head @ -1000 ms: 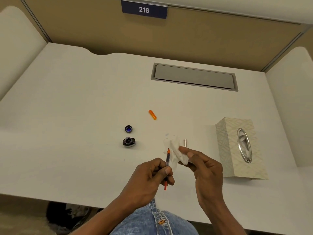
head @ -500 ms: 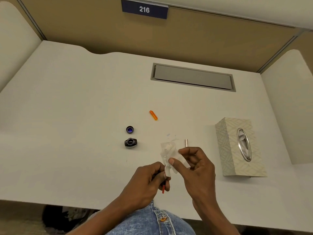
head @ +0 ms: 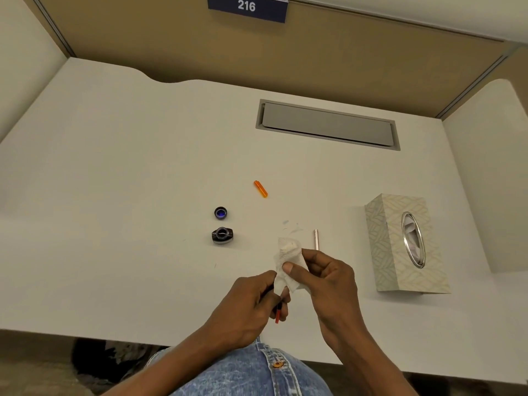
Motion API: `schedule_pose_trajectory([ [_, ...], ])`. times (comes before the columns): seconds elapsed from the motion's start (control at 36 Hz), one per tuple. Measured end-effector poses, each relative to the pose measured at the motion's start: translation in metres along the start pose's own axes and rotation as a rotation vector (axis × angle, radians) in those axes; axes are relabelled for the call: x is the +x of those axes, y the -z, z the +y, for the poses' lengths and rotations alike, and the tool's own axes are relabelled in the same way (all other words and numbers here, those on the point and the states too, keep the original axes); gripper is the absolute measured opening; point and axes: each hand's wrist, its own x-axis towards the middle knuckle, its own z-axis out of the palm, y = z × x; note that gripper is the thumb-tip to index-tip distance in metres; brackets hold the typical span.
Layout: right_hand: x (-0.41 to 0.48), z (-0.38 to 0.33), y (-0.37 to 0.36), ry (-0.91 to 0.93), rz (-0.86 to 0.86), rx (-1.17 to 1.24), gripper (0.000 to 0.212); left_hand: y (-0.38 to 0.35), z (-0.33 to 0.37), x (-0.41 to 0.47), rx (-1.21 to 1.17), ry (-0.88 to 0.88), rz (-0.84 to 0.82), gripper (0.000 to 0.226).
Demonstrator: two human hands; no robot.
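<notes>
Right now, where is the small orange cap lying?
In the head view the orange cap lies on the desk near the centre, just beyond and right of the blue-lined lid and open ink bottle.

Bright, even light from above. White counter (head: 114,195) mildly washed out, no hard glare. Soft short shadow at tissue box (head: 400,252) base, right of right hand (head: 331,287). Wide-angle bend in counter edges far from both. Slight softness overall. Floor (head: 43,367) below left hand (head: 248,307) dark.

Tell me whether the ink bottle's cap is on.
No: the ink bottle stands open, its cap lying apart on the desk.
</notes>
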Motion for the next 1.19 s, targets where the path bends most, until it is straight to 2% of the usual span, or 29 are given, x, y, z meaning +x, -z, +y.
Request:
schedule_pose_trajectory([
  [0.19,0.005,-0.003,0.005,-0.087,-0.064,0.127,0.019,0.005,0.003,0.003,-0.034,0.031,-0.118,0.029],
  [0.33,0.010,-0.004,0.010,-0.136,-0.147,0.163,0.039,0.007,0.002,0.002,-0.155,0.047,-0.200,0.033],
  [0.5,0.015,-0.004,0.011,-0.188,-0.202,0.220,0.042,0.007,0.002,0.001,-0.208,0.053,-0.215,0.035],
  [0.67,0.017,-0.002,0.007,-0.211,-0.162,0.339,0.035,0.009,0.003,0.003,-0.167,0.056,-0.170,0.031],
  [0.81,0.025,-0.003,0.009,-0.215,-0.083,0.509,0.043,0.011,0.004,0.004,-0.197,0.043,-0.150,0.032],
  [0.89,0.029,-0.003,0.015,-0.154,-0.037,0.448,0.046,0.011,0.004,0.003,-0.212,0.036,-0.111,0.033],
  [1.0,0.031,0.000,0.026,-0.095,0.004,0.304,0.034,0.014,0.006,0.002,-0.249,0.025,-0.068,0.033],
  [1.11,0.028,0.002,0.028,-0.079,-0.035,0.223,0.039,0.014,0.010,0.002,-0.293,0.023,-0.062,0.034],
  [1.19,0.024,0.004,0.024,-0.103,-0.125,0.263,0.039,0.013,0.011,0.002,-0.310,0.026,-0.073,0.034],
])
